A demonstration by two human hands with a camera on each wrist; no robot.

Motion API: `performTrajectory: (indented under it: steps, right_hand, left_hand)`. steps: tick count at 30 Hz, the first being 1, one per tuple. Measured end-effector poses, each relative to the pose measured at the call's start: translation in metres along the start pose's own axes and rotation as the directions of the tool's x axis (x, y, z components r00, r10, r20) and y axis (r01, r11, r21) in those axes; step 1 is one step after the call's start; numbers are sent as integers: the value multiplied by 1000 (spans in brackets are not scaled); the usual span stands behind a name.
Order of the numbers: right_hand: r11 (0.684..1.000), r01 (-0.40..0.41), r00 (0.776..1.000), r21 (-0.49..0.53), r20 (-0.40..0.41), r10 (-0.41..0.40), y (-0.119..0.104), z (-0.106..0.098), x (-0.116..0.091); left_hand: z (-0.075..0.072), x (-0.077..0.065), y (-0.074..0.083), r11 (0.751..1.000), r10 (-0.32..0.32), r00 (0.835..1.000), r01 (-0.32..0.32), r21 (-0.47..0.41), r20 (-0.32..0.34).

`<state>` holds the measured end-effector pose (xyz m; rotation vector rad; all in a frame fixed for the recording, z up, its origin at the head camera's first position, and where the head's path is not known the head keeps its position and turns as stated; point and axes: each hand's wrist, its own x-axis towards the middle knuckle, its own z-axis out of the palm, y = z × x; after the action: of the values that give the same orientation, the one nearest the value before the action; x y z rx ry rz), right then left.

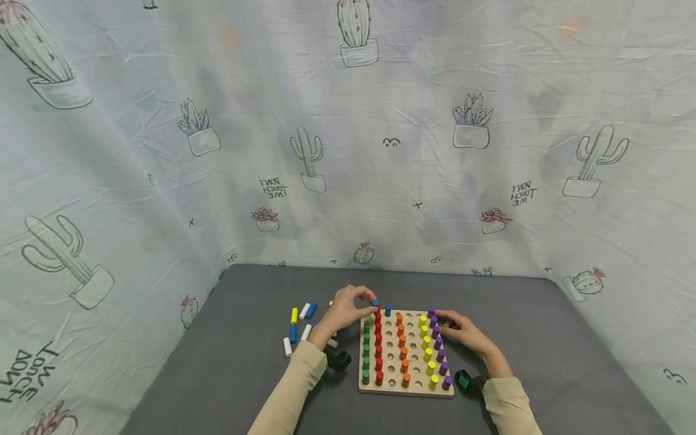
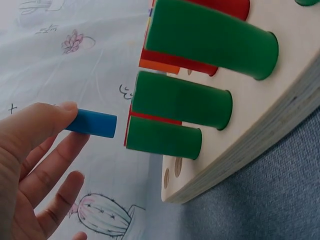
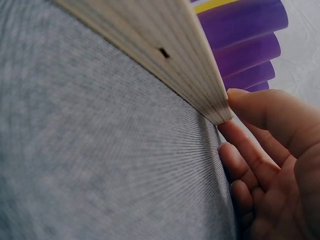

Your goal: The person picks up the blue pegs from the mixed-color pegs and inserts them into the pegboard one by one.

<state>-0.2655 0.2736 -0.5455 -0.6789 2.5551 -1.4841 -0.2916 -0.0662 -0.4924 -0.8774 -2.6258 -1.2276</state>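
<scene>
My left hand (image 1: 344, 309) pinches a blue peg (image 2: 95, 123) between thumb and fingers, over the far left corner of a wooden pegboard (image 1: 399, 394). In the left wrist view the peg lies just off the tops of the green pegs (image 2: 165, 137). At the board's far right corner, my right hand (image 1: 469, 335) grips the edge with its thumb and fingers, beside the purple pegs (image 3: 245, 25). Columns of red pegs (image 1: 379, 364), orange pegs (image 1: 404, 366) and yellow pegs (image 1: 431, 367) stand upright in the board. Another blue peg (image 1: 388, 310) stands in the far row.
Loose white pegs (image 1: 287, 347), blue pegs (image 1: 293, 334) and a yellow peg (image 1: 294, 315) lie on the grey table (image 1: 217, 374), left of the board, some partly behind my left arm. A cactus-print curtain (image 1: 359, 151) hangs behind the table.
</scene>
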Motion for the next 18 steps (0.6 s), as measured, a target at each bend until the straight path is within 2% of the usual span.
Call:
performTrajectory:
  steps: [14, 18]
  right_hand:
    - [1000, 1, 1000, 26, 7, -1, 0, -1, 1]
    - [1000, 6, 1000, 26, 8, -6, 0, -1, 1]
  left_hand:
    - [8, 7, 4, 1000, 20, 999, -21, 15, 45]
    - [11, 10, 3, 1000, 17, 997, -17, -3, 76]
